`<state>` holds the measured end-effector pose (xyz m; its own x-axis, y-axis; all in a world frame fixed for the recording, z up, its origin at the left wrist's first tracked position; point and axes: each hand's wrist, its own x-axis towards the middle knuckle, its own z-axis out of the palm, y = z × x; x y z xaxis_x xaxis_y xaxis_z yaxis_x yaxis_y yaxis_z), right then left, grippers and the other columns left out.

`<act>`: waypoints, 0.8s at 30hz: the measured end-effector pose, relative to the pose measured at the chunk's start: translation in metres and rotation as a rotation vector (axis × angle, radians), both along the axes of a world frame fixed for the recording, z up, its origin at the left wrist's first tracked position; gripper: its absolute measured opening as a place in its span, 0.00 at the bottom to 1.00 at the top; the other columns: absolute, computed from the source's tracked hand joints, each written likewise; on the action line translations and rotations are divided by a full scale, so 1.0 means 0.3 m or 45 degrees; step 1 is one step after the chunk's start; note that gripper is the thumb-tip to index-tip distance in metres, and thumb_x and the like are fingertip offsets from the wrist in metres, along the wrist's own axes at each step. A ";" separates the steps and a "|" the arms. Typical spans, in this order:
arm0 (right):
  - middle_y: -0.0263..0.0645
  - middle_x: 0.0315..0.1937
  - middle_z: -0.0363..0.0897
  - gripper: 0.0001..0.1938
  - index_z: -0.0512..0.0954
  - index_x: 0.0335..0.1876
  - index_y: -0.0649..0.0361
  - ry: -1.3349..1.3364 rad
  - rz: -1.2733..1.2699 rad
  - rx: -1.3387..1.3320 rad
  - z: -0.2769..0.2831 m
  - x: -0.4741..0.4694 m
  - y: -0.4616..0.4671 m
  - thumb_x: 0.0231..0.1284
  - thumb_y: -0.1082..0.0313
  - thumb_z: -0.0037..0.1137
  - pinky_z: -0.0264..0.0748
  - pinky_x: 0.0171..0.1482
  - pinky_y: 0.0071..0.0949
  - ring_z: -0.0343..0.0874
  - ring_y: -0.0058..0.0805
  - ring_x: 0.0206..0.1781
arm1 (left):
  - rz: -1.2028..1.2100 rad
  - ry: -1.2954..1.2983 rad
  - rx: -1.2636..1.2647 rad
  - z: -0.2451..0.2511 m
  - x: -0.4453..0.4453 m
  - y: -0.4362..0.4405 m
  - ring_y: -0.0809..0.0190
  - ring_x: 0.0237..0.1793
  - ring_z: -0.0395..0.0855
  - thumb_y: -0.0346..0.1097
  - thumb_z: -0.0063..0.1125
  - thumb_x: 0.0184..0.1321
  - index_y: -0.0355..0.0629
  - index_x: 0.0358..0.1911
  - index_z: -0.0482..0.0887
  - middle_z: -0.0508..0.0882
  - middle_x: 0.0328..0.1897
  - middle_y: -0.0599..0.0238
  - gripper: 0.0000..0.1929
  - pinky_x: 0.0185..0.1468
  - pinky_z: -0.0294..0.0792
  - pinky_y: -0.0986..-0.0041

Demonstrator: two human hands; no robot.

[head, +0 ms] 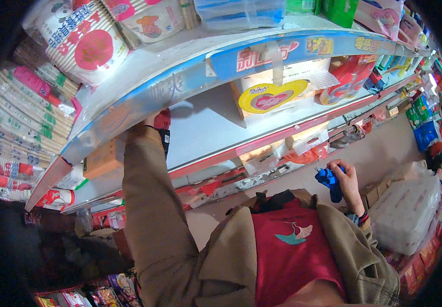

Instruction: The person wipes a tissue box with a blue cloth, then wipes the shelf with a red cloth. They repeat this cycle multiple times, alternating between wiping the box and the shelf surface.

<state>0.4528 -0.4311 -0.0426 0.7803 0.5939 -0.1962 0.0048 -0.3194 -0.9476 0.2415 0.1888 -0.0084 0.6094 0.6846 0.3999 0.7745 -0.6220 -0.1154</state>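
My left arm reaches into a shelf bay beneath the blue shelf edge (190, 82). Only a bit of my left hand (148, 122) shows at the wrist; its fingers are hidden behind that edge. Just beside the wrist is a red and black item (164, 128), and whether my fingers hold it cannot be told. Out to the right, my right hand (344, 180) pinches a crumpled blue cloth item (327, 179) between thumb and fingers, above the floor and apart from the shelves. A dark band and a watch circle that wrist.
An orange-brown box (104, 161) stands left of my left arm. Further right on that shelf are an open carton (246, 96) and red bottles (349, 80). A yellow heart-shaped tag (273, 98) hangs in front. Packed paper cups (90, 46) fill the upper left; a plastic-wrapped bundle (405, 207) stands right.
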 end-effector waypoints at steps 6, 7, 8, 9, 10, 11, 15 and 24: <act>0.27 0.36 0.83 0.11 0.83 0.42 0.61 0.140 -0.094 0.010 -0.021 0.003 -0.034 0.75 0.62 0.55 0.75 0.45 0.17 0.78 0.13 0.38 | -0.013 -0.005 -0.074 -0.004 0.022 0.048 0.45 0.75 0.68 0.56 0.52 0.69 0.45 0.69 0.75 0.72 0.75 0.50 0.30 0.76 0.59 0.53; 0.27 0.36 0.83 0.10 0.83 0.42 0.61 0.134 -0.081 0.050 -0.024 0.005 -0.032 0.75 0.63 0.55 0.75 0.44 0.17 0.78 0.13 0.38 | -0.039 -0.013 -0.065 -0.002 0.024 0.034 0.46 0.75 0.68 0.55 0.52 0.69 0.45 0.69 0.75 0.72 0.75 0.50 0.30 0.77 0.59 0.53; 0.27 0.36 0.83 0.10 0.83 0.42 0.61 0.140 -0.086 0.050 -0.029 0.006 -0.024 0.75 0.63 0.55 0.75 0.44 0.17 0.78 0.13 0.38 | -0.072 -0.025 -0.051 -0.002 0.029 0.016 0.46 0.75 0.68 0.55 0.52 0.69 0.46 0.69 0.75 0.72 0.75 0.51 0.30 0.77 0.59 0.53; 0.27 0.36 0.83 0.10 0.82 0.42 0.61 0.149 -0.089 0.050 -0.033 0.006 -0.015 0.75 0.63 0.55 0.75 0.44 0.16 0.78 0.12 0.38 | -0.123 -0.036 -0.029 -0.003 0.038 -0.006 0.46 0.75 0.68 0.55 0.53 0.69 0.46 0.69 0.75 0.72 0.76 0.52 0.30 0.77 0.59 0.53; 0.27 0.36 0.83 0.10 0.82 0.42 0.61 0.170 -0.069 0.053 -0.035 0.006 -0.004 0.75 0.63 0.55 0.75 0.44 0.16 0.78 0.12 0.38 | -0.169 -0.044 -0.010 -0.002 0.052 -0.028 0.47 0.75 0.68 0.55 0.53 0.70 0.46 0.69 0.75 0.72 0.76 0.52 0.30 0.77 0.59 0.54; 0.27 0.36 0.83 0.10 0.82 0.42 0.61 0.191 -0.047 0.056 -0.036 0.006 0.008 0.76 0.63 0.55 0.75 0.43 0.16 0.78 0.12 0.37 | -0.248 -0.064 0.019 -0.015 0.069 -0.063 0.47 0.75 0.68 0.55 0.53 0.70 0.47 0.69 0.75 0.71 0.76 0.53 0.30 0.77 0.58 0.54; 0.27 0.35 0.83 0.10 0.82 0.42 0.60 0.219 0.013 0.119 -0.043 -0.007 0.047 0.76 0.63 0.55 0.75 0.42 0.16 0.78 0.12 0.37 | -0.506 -0.098 0.021 -0.043 0.196 -0.170 0.48 0.76 0.67 0.55 0.53 0.70 0.48 0.70 0.74 0.71 0.77 0.55 0.30 0.77 0.58 0.55; 0.26 0.35 0.82 0.10 0.83 0.42 0.60 0.269 -0.043 0.083 -0.042 -0.060 0.005 0.76 0.63 0.54 0.75 0.43 0.17 0.77 0.12 0.37 | -0.811 -0.070 -0.284 -0.017 0.386 -0.256 0.54 0.75 0.68 0.54 0.52 0.71 0.50 0.70 0.75 0.72 0.77 0.59 0.28 0.77 0.58 0.59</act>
<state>0.4348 -0.4297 -0.0550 0.7459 0.5846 -0.3193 -0.2055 -0.2540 -0.9451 0.3572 0.1120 -0.0134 0.9040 0.2684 0.3328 0.2499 -0.9633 0.0980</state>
